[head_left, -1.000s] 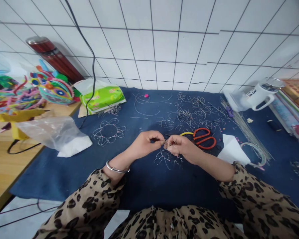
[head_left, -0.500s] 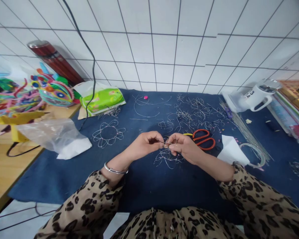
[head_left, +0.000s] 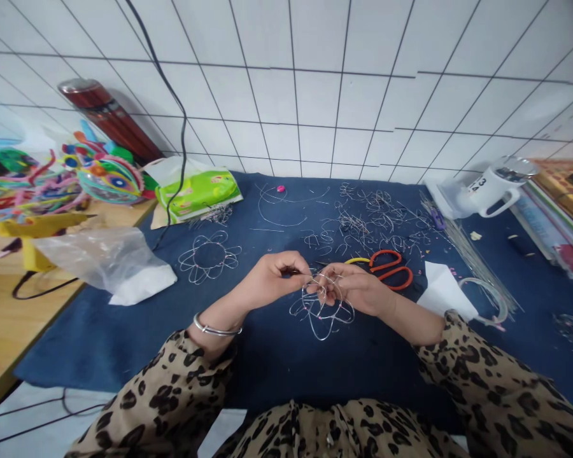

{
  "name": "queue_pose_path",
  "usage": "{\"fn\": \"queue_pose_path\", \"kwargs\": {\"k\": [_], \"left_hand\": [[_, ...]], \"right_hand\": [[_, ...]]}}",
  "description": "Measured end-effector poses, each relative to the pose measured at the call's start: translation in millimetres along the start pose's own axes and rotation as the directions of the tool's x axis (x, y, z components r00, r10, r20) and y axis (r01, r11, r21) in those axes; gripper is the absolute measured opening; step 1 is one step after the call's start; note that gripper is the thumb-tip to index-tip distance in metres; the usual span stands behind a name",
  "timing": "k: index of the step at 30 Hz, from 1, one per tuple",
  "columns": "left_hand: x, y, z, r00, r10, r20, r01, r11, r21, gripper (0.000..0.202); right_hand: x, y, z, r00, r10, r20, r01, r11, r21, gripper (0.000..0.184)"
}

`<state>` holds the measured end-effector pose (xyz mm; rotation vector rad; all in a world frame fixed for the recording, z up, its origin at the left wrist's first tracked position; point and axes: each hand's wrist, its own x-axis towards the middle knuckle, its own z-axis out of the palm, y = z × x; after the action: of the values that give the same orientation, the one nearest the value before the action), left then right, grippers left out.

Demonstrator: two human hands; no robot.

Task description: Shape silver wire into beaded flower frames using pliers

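Note:
Between my hands is a flower-shaped wire frame [head_left: 321,318] of thin silvery loops with small pink spots at its joints. My left hand [head_left: 281,280] pinches the frame's upper left edge between thumb and fingers. From the upper right, my right hand [head_left: 356,289] holds the same frame, its fingers curled behind the wires. The exact grip is partly hidden by the loops. Red-handled scissors [head_left: 395,284] lie just beyond my right hand. A second wire flower [head_left: 210,257] lies flat on the dark blue cloth [head_left: 172,343] to the left.
Bent wire scraps [head_left: 363,213] lie at the back. Straight wires [head_left: 482,261], a tape roll [head_left: 501,305] and white paper [head_left: 444,289] are at right, near a white mug [head_left: 494,187]. A green tissue pack [head_left: 200,194], plastic bag [head_left: 105,261] and yellow glue gun [head_left: 33,235] stand left.
The wire frame has turned and opened out toward me, so its loops show more clearly. My right hand's fingers have loosened and spread behind it. My left hand stays nearly in place.

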<state>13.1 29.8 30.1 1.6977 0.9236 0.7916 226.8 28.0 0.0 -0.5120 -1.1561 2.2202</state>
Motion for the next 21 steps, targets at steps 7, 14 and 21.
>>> {"fn": "queue_pose_path", "kwargs": {"k": [7,14,21], "left_hand": [[-0.2,1.0,-2.2,0.997,0.067,0.034,-0.069,0.996,0.06,0.004],[0.2,2.9,-1.2,0.991,0.113,0.07,-0.121,0.985,0.126,0.006],[0.5,2.8,-2.5,0.987,0.137,0.086,-0.15,0.975,0.162,0.006]], "right_hand": [[0.7,3.5,2.1,0.996,0.061,-0.07,-0.057,0.997,0.052,0.014],[1.4,7.0,6.2,0.987,0.141,-0.077,-0.135,0.988,0.075,0.012],[2.7,7.3,2.6,0.987,0.114,-0.115,-0.109,0.993,0.043,0.013]]}}
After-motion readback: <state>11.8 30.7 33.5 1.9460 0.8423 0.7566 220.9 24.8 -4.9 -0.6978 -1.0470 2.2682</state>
